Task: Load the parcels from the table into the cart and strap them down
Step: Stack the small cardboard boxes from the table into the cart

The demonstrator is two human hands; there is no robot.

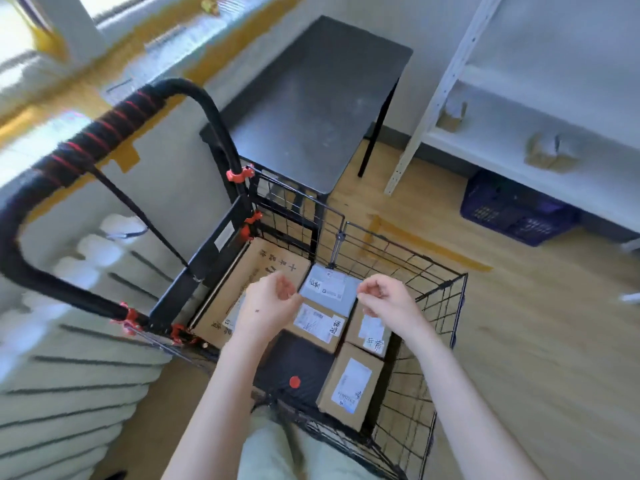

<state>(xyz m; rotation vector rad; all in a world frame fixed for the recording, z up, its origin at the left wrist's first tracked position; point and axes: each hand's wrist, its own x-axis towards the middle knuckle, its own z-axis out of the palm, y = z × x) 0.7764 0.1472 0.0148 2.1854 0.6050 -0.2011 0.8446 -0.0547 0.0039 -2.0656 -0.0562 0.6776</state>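
A black wire cart (440,296) stands in front of me with several parcels inside. A large brown box (242,282) lies at its left, a grey parcel (329,289) at the back, and brown labelled boxes (349,382) at the right. A black parcel with a red dot (294,372) lies at the front. My left hand (270,306) and right hand (388,299) hover over the parcels with fingers loosely curled, holding nothing. The dark table (311,109) behind the cart shows no parcels. A black strap (138,209) runs from the handle (104,133) down to the cart frame.
A white shelf unit (519,133) stands at the right with a blue crate (512,209) under it. A white radiator (69,341) is at the left beside the cart. Wooden floor (519,341) lies to the right of the cart.
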